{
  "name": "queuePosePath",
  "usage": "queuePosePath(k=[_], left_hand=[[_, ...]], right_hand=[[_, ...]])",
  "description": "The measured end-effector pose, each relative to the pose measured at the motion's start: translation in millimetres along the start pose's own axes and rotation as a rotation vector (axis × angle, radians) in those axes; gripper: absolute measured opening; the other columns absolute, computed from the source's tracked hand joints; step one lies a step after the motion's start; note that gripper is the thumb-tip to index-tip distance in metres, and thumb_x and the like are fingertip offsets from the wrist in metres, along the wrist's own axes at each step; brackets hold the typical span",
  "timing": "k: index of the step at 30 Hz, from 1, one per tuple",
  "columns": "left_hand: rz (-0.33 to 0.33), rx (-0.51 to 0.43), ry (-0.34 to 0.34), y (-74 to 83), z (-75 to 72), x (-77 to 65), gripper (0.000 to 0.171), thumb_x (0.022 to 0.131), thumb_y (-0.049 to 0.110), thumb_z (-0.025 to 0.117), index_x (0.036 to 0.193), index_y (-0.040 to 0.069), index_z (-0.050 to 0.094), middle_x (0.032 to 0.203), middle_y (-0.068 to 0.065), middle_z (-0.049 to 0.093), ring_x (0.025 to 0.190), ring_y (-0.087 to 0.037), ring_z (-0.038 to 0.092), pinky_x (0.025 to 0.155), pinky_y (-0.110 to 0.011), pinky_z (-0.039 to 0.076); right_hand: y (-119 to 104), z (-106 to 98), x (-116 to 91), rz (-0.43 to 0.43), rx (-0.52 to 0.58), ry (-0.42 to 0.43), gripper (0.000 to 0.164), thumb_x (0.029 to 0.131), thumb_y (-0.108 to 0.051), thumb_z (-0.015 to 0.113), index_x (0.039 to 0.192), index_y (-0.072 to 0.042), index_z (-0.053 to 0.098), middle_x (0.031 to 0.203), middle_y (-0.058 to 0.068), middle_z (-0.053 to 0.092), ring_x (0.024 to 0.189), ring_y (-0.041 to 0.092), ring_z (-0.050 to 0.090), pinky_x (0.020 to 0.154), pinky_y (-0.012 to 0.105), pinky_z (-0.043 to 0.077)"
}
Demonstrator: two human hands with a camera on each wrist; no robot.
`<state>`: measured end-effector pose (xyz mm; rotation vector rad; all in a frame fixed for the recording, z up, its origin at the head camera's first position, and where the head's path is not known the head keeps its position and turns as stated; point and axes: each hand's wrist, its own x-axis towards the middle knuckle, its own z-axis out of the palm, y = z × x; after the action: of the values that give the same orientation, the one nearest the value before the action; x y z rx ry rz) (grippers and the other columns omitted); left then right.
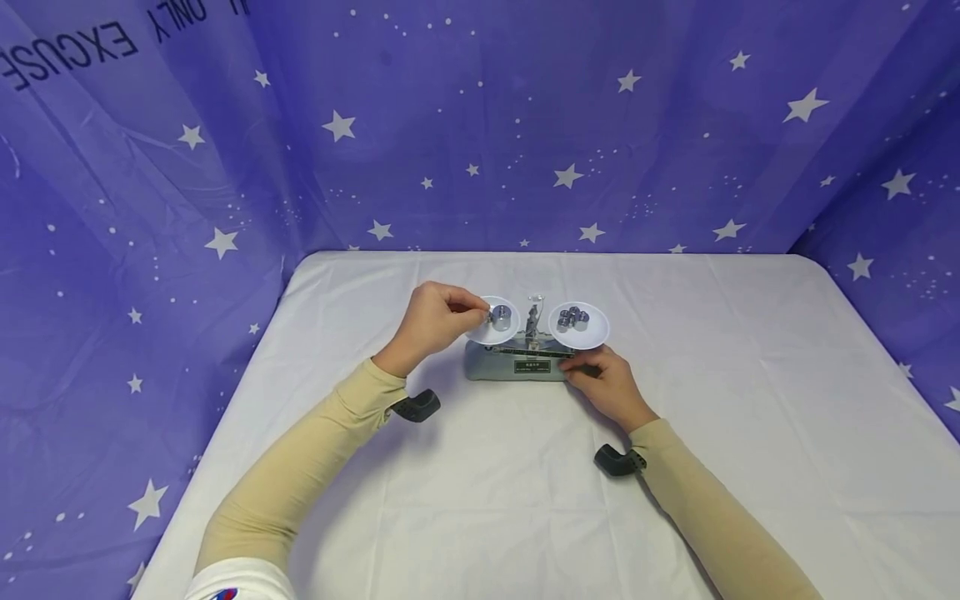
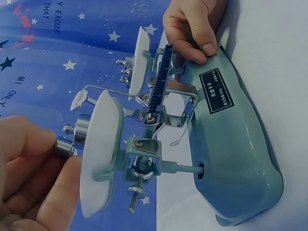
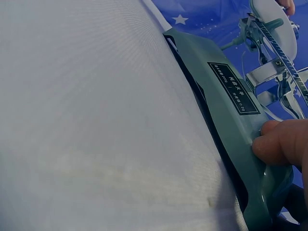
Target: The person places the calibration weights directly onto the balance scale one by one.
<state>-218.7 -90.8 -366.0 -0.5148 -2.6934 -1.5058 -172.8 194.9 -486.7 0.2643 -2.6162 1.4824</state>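
A green balance scale [image 1: 491, 365] with two white pans stands on the table. My left hand [image 1: 435, 321] pinches a small metal weight [image 2: 63, 147] between thumb and finger at the left pan [image 1: 486, 337]. A larger knobbed weight [image 1: 502, 317] sits on that pan. Whether the pinched weight touches the pan, I cannot tell. Several metal weights [image 1: 573, 318] are grouped on the right pan [image 1: 590, 340]. At the right end of the base, my right hand [image 1: 611, 387] grips the scale, its thumb [image 3: 272, 147] against the front; its other fingers are partly hidden.
White cloth covers the table [image 1: 480, 500]. Behind and at the sides hangs a blue-purple curtain [image 1: 480, 125] with white stars. Black curved devices [image 1: 417, 406] are worn on both wrists. The scale's ruled beam [image 2: 161, 79] and pointer stand between the pans.
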Motion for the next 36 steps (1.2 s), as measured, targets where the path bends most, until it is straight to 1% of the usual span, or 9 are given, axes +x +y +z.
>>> queuePosePath(k=[7,10,14,18,27,32,36], left_hand=[[0.017,0.014,0.011,-1.5,2.6,-0.9,0.016,0.084,0.008,0.069,0.092,0.005,0.083,0.097,-0.013,0.080,0.081,-0.018,0.074,0.068,-0.020,0.055],[0.025,0.019,0.014,-1.4,3.0,-1.5,0.017,0.084,0.007,0.068,0.092,0.005,0.083,0.096,-0.013,0.080,0.081,-0.019,0.075,0.069,-0.020,0.056],[0.032,0.027,0.016,-1.0,3.8,-1.5,0.016,0.084,0.007,0.068,0.092,0.005,0.083,0.097,-0.013,0.080,0.083,-0.022,0.076,0.070,-0.023,0.058],[0.041,0.031,0.019,-2.0,5.2,-1.0,0.017,0.084,0.006,0.068,0.091,0.005,0.083,0.097,-0.013,0.080,0.083,-0.023,0.077,0.072,-0.025,0.060],[0.078,0.055,0.021,-4.2,7.1,-1.3,0.017,0.084,0.004,0.067,0.091,0.004,0.083,0.094,-0.013,0.080,0.081,-0.022,0.077,0.070,-0.024,0.060],[0.102,0.069,0.022,-4.4,8.2,-1.0,0.018,0.083,0.003,0.066,0.090,0.004,0.083,0.093,-0.013,0.080,0.081,-0.023,0.077,0.070,-0.027,0.060],[0.117,0.073,0.022,-4.6,8.9,-0.8,0.019,0.083,0.002,0.065,0.090,0.004,0.083,0.092,-0.013,0.080,0.080,-0.023,0.077,0.070,-0.026,0.060]], right_hand=[[-0.2,-0.5,0.3,0.010,-0.017,-0.006,0.014,0.084,0.001,0.073,0.094,-0.005,0.080,0.109,0.014,0.071,0.107,0.018,0.060,0.096,0.023,0.048],[-0.6,-0.6,0.2,0.013,-0.015,-0.004,0.013,0.084,0.001,0.074,0.094,-0.006,0.080,0.109,0.014,0.070,0.106,0.017,0.060,0.095,0.022,0.048],[-1.0,-0.4,0.1,0.014,-0.008,-0.001,0.013,0.084,0.001,0.074,0.093,-0.006,0.080,0.108,0.014,0.070,0.104,0.012,0.059,0.094,0.019,0.047],[-1.1,-0.3,0.2,0.018,-0.010,0.001,0.013,0.084,0.000,0.074,0.093,-0.006,0.080,0.107,0.014,0.070,0.103,0.011,0.058,0.094,0.019,0.047],[-1.8,-0.2,0.8,0.031,-0.024,0.003,0.013,0.084,-0.001,0.073,0.094,-0.007,0.080,0.110,0.014,0.070,0.105,0.018,0.060,0.094,0.021,0.047],[-1.5,-0.3,0.8,0.029,-0.020,-0.001,0.013,0.084,-0.001,0.073,0.094,-0.006,0.080,0.110,0.015,0.069,0.107,0.022,0.061,0.094,0.021,0.047],[-2.1,-0.9,1.1,0.031,-0.022,-0.005,0.014,0.084,-0.001,0.072,0.095,-0.005,0.080,0.110,0.016,0.069,0.109,0.025,0.061,0.095,0.022,0.046]])
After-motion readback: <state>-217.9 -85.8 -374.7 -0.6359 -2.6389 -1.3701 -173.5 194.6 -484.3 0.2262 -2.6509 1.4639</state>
